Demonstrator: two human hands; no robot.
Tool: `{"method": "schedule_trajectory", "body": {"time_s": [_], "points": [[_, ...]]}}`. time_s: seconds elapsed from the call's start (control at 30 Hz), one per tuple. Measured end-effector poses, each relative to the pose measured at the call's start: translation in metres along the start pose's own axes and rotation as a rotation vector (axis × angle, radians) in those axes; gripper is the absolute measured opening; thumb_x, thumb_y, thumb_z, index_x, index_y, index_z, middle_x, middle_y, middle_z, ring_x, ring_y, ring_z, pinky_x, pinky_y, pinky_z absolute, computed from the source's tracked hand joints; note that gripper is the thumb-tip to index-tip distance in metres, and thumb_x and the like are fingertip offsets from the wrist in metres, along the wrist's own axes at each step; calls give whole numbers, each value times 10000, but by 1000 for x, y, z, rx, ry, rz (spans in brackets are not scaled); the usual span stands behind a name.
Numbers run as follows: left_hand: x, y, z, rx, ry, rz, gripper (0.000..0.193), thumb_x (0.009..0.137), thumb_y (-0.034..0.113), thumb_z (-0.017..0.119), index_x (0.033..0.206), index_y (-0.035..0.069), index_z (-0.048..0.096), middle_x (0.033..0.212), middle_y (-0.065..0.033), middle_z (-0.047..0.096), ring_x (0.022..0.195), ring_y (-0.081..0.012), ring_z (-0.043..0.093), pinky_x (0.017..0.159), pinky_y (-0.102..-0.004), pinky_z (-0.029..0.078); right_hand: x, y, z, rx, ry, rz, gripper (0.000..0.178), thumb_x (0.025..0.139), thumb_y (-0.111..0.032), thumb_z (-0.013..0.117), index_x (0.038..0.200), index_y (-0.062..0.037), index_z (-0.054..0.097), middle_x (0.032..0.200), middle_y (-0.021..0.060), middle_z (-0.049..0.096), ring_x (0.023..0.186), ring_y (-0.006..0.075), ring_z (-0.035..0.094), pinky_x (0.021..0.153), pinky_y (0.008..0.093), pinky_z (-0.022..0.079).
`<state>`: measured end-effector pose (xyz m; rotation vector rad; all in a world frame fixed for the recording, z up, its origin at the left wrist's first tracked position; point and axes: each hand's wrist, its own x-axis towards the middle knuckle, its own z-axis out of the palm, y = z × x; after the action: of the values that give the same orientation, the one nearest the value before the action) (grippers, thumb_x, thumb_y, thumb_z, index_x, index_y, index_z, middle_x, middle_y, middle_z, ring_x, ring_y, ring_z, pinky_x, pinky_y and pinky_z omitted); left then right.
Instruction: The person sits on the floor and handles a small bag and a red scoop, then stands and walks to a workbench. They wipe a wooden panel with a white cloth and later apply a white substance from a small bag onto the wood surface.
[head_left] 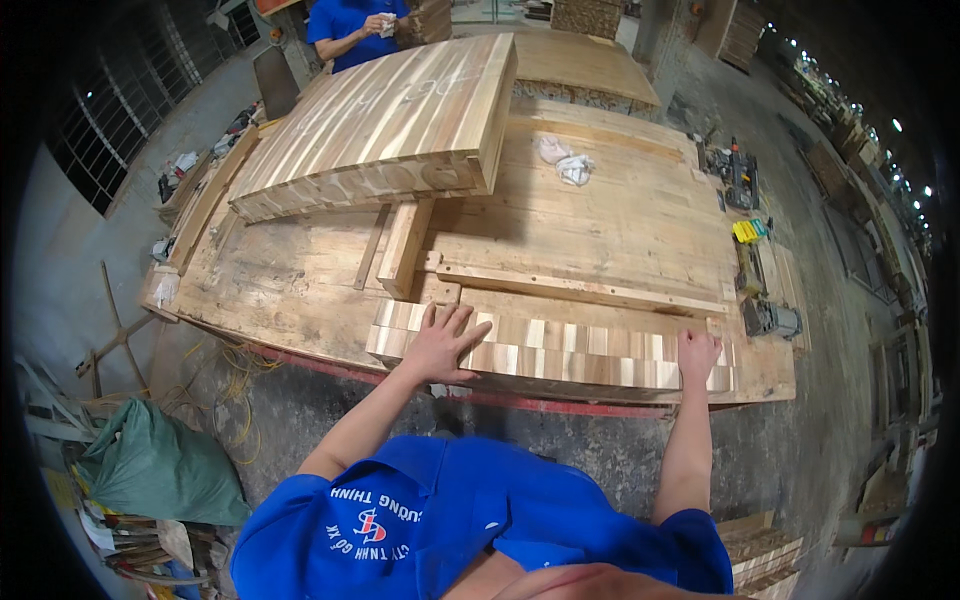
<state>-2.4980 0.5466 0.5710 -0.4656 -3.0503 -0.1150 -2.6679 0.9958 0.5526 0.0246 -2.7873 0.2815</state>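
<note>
Two long, narrow striped wooden boards (560,350) lie side by side along the near edge of the workbench (610,235). My left hand (445,343) rests on their left part, fingers spread, palm down. Toward their right end, my right hand (698,358) is closed like a fist on top of the boards; what its curled fingers hold, if anything, is hidden. Just behind the boards runs a wooden rail (585,287) on the bench. A short wooden beam (405,245) stretches from near the rail toward the large stacked panels.
Large striped wooden panels (385,115) are stacked at the back left. White cloths (573,169) lie mid-bench. Power tools (770,318) and a yellow item (748,231) line the right edge. A co-worker (350,30) stands behind. A green sack (160,460) sits at lower left.
</note>
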Motion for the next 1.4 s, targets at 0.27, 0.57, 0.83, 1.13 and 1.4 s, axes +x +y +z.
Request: {"method": "schedule_trajectory", "body": {"time_s": [0.27, 0.57, 0.83, 1.13, 1.4], "points": [[1, 1, 0, -15, -7, -14, 925, 611, 570, 707, 1403, 275, 329, 1414, -168, 316, 1313, -356, 279, 1087, -578, 120, 1, 4, 4, 76, 135, 19, 180, 772, -215, 581, 845, -68, 656, 843, 131, 643, 872, 291, 570, 933, 417, 354], [-1, 2, -1, -18, 3, -13, 903, 634, 534, 709, 1404, 267, 321, 1403, -167, 324, 1307, -356, 292, 1087, -566, 130, 0, 3, 3, 71, 99, 23, 177, 782, -222, 563, 809, -84, 670, 758, 119, 644, 810, 288, 582, 911, 411, 369], [-1, 3, -3, -28, 5, -13, 886, 640, 537, 702, 1399, 267, 335, 1402, -167, 325, 1308, -359, 291, 1090, -563, 127, -2, 3, 4, 44, 118, 27, 195, 793, -223, 556, 819, -74, 679, 742, 132, 640, 799, 287, 583, 918, 403, 370], [1, 3, -2, -14, -22, -11, 884, 647, 542, 692, 1404, 272, 324, 1417, -165, 313, 1323, -359, 271, 1095, -561, 119, -1, 8, 8, 36, 118, 58, 222, 808, -227, 538, 848, -68, 688, 770, 155, 643, 836, 301, 590, 922, 408, 374], [-4, 1, 0, -41, 16, -18, 921, 609, 549, 722, 1400, 288, 329, 1412, -164, 319, 1317, -352, 279, 1085, -586, 121, -4, -3, -2, 184, 80, 80, 248, 819, -224, 529, 869, -28, 673, 775, 180, 634, 832, 325, 587, 918, 408, 380]]}}
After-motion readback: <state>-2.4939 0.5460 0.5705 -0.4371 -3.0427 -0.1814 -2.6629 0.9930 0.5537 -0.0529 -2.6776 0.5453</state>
